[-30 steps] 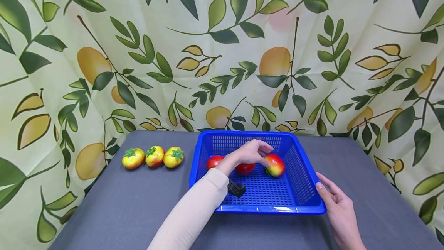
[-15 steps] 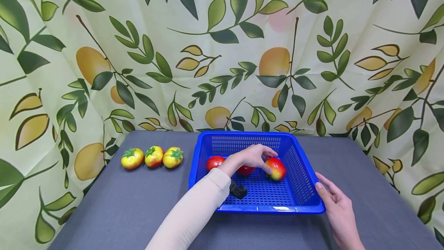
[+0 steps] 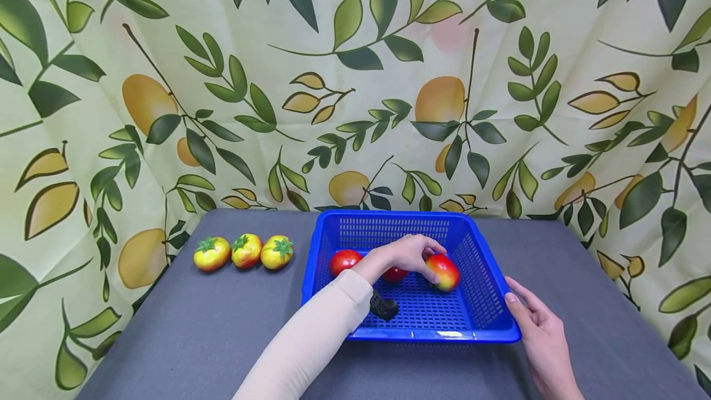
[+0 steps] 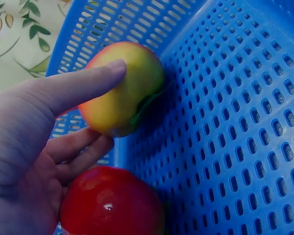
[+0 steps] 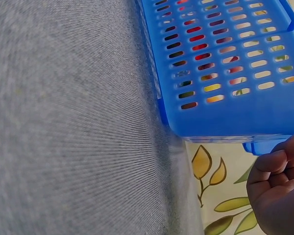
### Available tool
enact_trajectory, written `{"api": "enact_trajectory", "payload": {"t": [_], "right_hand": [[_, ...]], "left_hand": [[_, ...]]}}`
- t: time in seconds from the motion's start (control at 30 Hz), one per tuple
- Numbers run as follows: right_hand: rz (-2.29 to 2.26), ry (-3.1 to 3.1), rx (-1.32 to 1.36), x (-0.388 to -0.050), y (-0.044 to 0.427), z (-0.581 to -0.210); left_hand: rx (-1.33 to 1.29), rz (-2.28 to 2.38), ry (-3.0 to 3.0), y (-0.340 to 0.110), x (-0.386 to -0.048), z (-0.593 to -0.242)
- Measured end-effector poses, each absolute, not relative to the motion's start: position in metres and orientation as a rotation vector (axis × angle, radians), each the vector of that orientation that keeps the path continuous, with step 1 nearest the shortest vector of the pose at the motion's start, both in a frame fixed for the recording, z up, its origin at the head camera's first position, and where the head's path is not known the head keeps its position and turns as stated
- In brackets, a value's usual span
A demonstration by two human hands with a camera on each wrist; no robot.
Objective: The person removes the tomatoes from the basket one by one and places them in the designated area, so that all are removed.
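Red-yellow tomato (image 3: 447, 273) shifted slightly rightward, left hand (image 3: 411, 253) gripping it, right hand (image 3: 543, 329) holding blue basket (image 3: 422, 335)

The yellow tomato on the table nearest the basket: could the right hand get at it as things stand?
Probably not directly: the right hand grips the rim at the far side of the blue basket, which, with the left sleeve, lies between it and the yellow tomato.
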State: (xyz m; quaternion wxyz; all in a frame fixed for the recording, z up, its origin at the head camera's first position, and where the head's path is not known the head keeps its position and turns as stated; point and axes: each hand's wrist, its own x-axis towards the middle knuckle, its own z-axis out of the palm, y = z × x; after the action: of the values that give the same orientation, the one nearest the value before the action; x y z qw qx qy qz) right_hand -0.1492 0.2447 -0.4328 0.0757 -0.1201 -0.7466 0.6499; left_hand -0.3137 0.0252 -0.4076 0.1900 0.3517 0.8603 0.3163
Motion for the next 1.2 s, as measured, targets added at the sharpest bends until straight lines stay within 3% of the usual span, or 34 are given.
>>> {"api": "enact_trajectory", "payload": {"t": [1.2], "right_hand": [[1.943, -2.232, -0.345, -0.1481, 0.2446, -0.4326]], "left_hand": [[0.986, 0.994, 2.517, 0.0274, -0.3124, -0.4079]]}}
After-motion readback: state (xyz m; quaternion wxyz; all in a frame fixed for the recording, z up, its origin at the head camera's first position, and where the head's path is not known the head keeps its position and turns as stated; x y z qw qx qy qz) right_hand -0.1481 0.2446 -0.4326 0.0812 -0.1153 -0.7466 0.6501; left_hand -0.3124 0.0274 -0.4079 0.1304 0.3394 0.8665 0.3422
